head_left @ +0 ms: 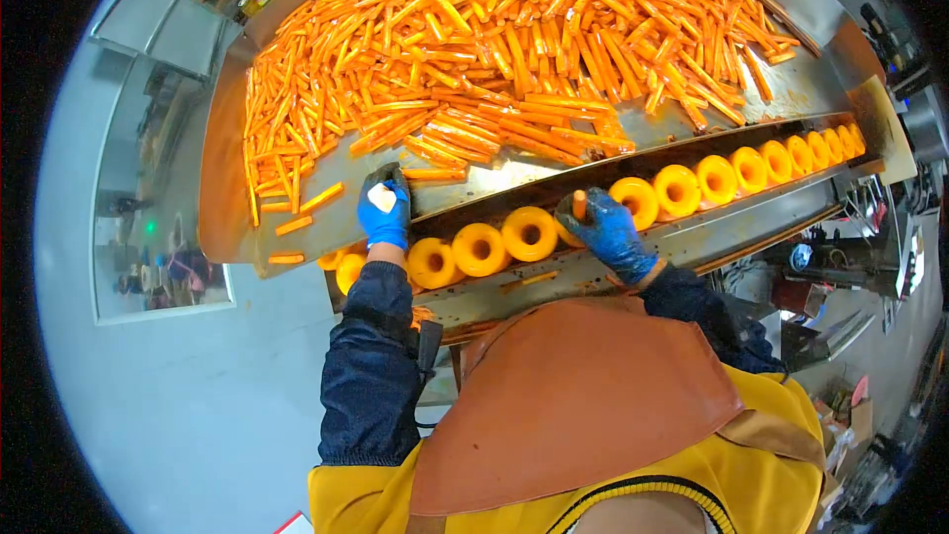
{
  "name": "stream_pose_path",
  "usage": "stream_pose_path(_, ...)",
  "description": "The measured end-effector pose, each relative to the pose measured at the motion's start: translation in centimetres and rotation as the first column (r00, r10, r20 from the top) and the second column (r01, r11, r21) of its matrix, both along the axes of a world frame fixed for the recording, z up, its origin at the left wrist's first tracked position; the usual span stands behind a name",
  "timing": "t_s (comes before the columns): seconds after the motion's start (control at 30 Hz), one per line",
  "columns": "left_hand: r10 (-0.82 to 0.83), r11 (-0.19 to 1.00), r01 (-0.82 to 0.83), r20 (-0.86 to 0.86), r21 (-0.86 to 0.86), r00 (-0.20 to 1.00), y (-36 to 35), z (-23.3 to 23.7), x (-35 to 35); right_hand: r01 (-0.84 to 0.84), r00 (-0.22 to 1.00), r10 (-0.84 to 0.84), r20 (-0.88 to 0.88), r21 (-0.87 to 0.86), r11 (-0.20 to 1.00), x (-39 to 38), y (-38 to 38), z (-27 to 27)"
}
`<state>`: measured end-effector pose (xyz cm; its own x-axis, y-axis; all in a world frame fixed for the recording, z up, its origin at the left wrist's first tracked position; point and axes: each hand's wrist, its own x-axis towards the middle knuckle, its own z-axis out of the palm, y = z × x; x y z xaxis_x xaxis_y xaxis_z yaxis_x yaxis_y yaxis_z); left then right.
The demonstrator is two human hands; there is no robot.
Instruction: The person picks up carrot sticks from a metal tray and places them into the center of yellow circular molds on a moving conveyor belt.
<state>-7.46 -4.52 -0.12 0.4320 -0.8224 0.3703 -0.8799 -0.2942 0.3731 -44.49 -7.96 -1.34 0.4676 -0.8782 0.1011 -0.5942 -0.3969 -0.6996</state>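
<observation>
My right hand (618,235), in a blue glove with darkened fingers, is closed around a short orange stick (579,203) whose end stands up from the fingers. It is over the row of yellow funnel-shaped rings (531,234), hiding part of one ring. My left hand (386,210), also gloved in blue with a whitish patch on its back, is at the near edge of the metal tray (341,173). Its darkened fingers are curled beside a loose orange stick (435,175); what they hold, if anything, is hidden.
A large heap of glossy orange sticks (494,40) covers much of the tray. The ring row runs along a metal trough (771,203) in front of me. A window (163,208) is in the left wall, and machinery (840,257) stands to the right.
</observation>
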Motion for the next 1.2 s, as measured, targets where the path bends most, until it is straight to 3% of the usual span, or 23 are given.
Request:
stream_pose_path(0.03, -0.001, 1.0, 0.001, 0.014, -0.02, 1.0, 0.0, 0.1, -0.1, -0.144, 0.99, 0.141, -0.027, -0.135, 0.98, -0.6, -0.3, 2.0)
stream_pose_path(0.13, -0.04, 0.998, 0.036, -0.082, -0.043, 0.996, 0.1, 0.2, -0.1, -0.17, 0.961, 0.17, 0.218, -0.017, 0.985, -1.1, -2.8, 3.0)
stream_pose_path(0.17, -0.037, 0.999, 0.032, -0.122, -0.042, 0.992, -0.1, 0.1, 0.0, -0.072, 0.995, 0.082, 0.058, -0.154, 0.985, -0.8, -4.1, 5.1)
stream_pose_path(0.2, -0.032, 0.999, 0.026, -0.163, -0.04, 0.986, -0.2, -0.2, 0.1, 0.04, 0.996, -0.011, 0.089, -0.331, 0.943, -0.2, -5.1, 6.2)
stream_pose_path(0.27, -0.022, 1.0, 0.02, -0.142, -0.018, 0.99, 0.0, -0.5, 0.3, -0.052, 0.982, -0.028, -0.189, -0.404, 0.913, 0.1, -8.3, 5.9)
stream_pose_path(0.33, -0.026, 0.999, 0.026, -0.011, 0.02, 1.0, 0.0, -0.3, 0.5, -0.038, 0.951, -0.053, -0.305, -0.287, 0.957, 0.6, -10.0, 6.1)
stream_pose_path(0.37, -0.001, 0.999, -0.003, -0.083, -0.045, 0.997, 0.0, -0.2, 0.1, -0.028, 0.93, -0.059, -0.362, -0.231, 0.972, 1.0, -10.8, 6.4)
stream_pose_path(0.5, -0.038, 0.999, 0.038, -0.006, -0.008, 0.999, -0.1, -0.2, 0.2, -0.233, 0.969, 0.194, -0.156, -0.302, 0.924, 4.3, -10.6, 6.3)
stream_pose_path(0.53, -0.041, 0.999, 0.04, -0.016, -0.028, 0.999, -0.2, -0.3, 0.2, -0.267, 0.936, 0.173, -0.308, -0.299, 0.916, 6.0, -9.9, 6.2)
stream_pose_path(0.6, -0.042, 0.997, 0.039, -0.033, -0.064, 0.999, 0.0, -0.2, 0.2, -0.224, 0.899, 0.117, -0.422, -0.212, 0.951, 8.3, -9.9, 5.2)
stream_pose_path(0.7, -0.041, 0.999, 0.041, 0.017, -0.028, 0.999, -0.1, 0.3, 0.0, -0.208, 0.947, 0.145, -0.288, -0.202, 0.957, 6.8, -11.0, 5.8)
stream_pose_path(0.8, -0.07, 0.996, 0.07, -0.013, -0.049, 0.997, -0.1, 0.0, 0.2, 0.034, 0.98, -0.03, 0.197, -0.016, 0.999, 4.1, -9.6, 7.7)
stream_pose_path(0.83, -0.064, 0.997, 0.063, -0.044, -0.044, 0.997, 0.0, -0.2, 0.2, 0.02, 0.908, -0.09, 0.41, 0.173, 0.985, 3.3, -8.3, 7.5)
stream_pose_path(0.9, -0.054, 0.998, 0.051, -0.103, -0.034, 0.993, 0.0, -0.4, 0.3, -0.132, 0.631, -0.312, 0.71, 0.494, 0.859, 1.6, -5.0, 7.1)
stream_pose_path(1.0, -0.064, 0.994, 0.051, -0.138, -0.094, 0.988, -0.2, -1.1, 0.6, 0.168, 0.95, -0.182, 0.254, 0.076, 0.983, -0.1, -2.1, 3.3)
stream_pose_path(1.1, -0.05, 0.998, 0.047, -0.059, -0.053, 0.997, 0.0, -0.1, 0.1, 0.14, 0.878, -0.184, 0.443, 0.129, 0.982, -1.3, -0.7, 0.4)
stream_pose_path(1.2, -0.066, 0.996, 0.063, -0.045, -0.062, 0.997, -0.1, -0.8, 0.5, 0.105, 0.768, -0.282, 0.575, 0.322, 0.941, -0.8, 0.0, 1.8)
